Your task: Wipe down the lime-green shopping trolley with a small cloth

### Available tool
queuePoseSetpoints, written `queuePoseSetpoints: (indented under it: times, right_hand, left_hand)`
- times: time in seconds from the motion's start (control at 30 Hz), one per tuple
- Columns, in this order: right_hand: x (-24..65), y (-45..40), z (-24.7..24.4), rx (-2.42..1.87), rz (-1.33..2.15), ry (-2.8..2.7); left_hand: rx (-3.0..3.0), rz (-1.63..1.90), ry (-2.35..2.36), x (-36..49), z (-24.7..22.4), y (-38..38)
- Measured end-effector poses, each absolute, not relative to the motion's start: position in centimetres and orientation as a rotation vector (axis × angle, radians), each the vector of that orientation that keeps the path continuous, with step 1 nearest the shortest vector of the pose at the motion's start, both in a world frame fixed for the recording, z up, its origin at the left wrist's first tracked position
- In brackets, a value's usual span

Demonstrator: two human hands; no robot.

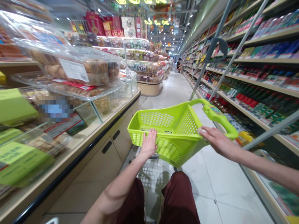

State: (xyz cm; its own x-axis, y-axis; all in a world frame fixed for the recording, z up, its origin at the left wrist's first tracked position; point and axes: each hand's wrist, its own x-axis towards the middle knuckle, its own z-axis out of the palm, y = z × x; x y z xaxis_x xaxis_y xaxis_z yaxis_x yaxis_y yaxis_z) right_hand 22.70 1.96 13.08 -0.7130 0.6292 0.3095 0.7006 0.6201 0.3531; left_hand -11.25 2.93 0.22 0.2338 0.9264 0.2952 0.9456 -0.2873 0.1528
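Observation:
A lime-green plastic shopping cart [184, 146] stands in front of me, turned sideways with its handle to the right. My left hand [149, 143] lies over the near rim of its basket, fingers hooked inward. At the rear corner of the basket, just below the handle, my right hand [216, 138] is closed on the edge. Something small and whitish shows at the right fingertips, too unclear to name. The perforated basket holds no goods that I can see, though the near wall hides part of its floor.
To the left runs a bakery counter [102, 130] with clear boxes of baked goods [77, 63] stacked on it. Packed shelves [263, 81] and a slanting metal ladder [210, 59] line the right. Ahead, a tiled aisle [174, 84] leads toward a seated person [179, 65].

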Motion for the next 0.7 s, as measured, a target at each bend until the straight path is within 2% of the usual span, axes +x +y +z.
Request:
queuePoseSetpoints:
  times: [0.2,0.43,0.7]
  right_hand:
    - [17.8,0.1,8.1,-1.299,-0.805,-2.137]
    - [8.8,1.7,4.2,-1.119,-0.662,-2.330]
    - [0.2,5.1,1.9,-1.022,-0.577,-2.371]
  left_hand:
    - [-2.338,-0.489,-2.000,-14.3,0.6,2.9]
    - [-2.403,-0.386,-2.069,-14.6,1.9,2.3]
    - [-2.415,-0.434,-2.037,-17.6,1.6,1.0]
